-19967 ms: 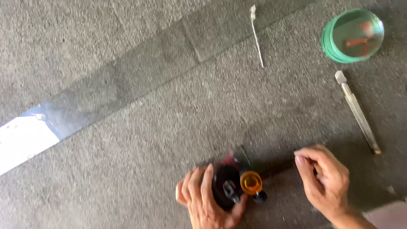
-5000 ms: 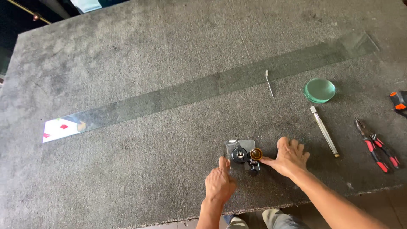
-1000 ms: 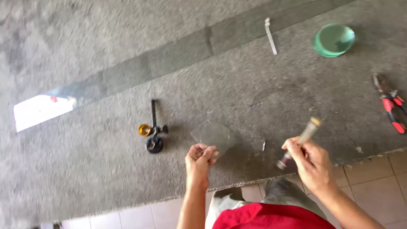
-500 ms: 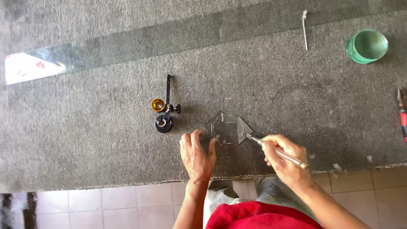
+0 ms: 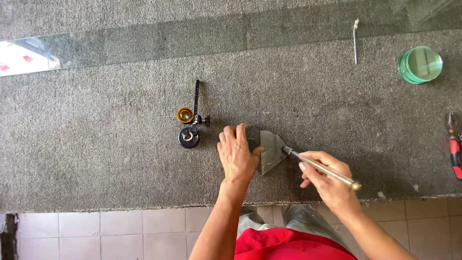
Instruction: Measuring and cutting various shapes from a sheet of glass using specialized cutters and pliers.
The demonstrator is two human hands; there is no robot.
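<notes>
Since half a second ago the right hand (image 5: 327, 180) has slid its slim metal glass-cutting tool with a brass end (image 5: 320, 167) in until the dark tip touches the right edge of the small clear glass piece with a curved top (image 5: 270, 149); a second ago that tool was lifted clear of the carpet and the glass lay uncovered. Now the left hand (image 5: 237, 155) lies flat on the left part of the glass, fingers spread and pressing it down onto the grey carpet-covered table (image 5: 106, 154), while the right hand pinches the tool's shaft between thumb and fingers, so the glass looks pinned for work along its edge. Taking that glass piece as the landmark: nearest the camera, below it, sits the table's front edge with pale floor tiles (image 5: 144, 231) and a red garment (image 5: 288, 245). Just left of the glass stands the black circle cutter with a round suction base, a ruled arm and a brass cap (image 5: 191, 123), lying where it lay a second ago. Well right of the glass lie red-handled pliers (image 5: 454, 149). Farther up and right are a stack of round green-tinted glass discs (image 5: 419, 64) and a thin white stick (image 5: 355, 41). Farthest, beyond the glass, runs a long strip of clear glass (image 5: 192, 38).
</notes>
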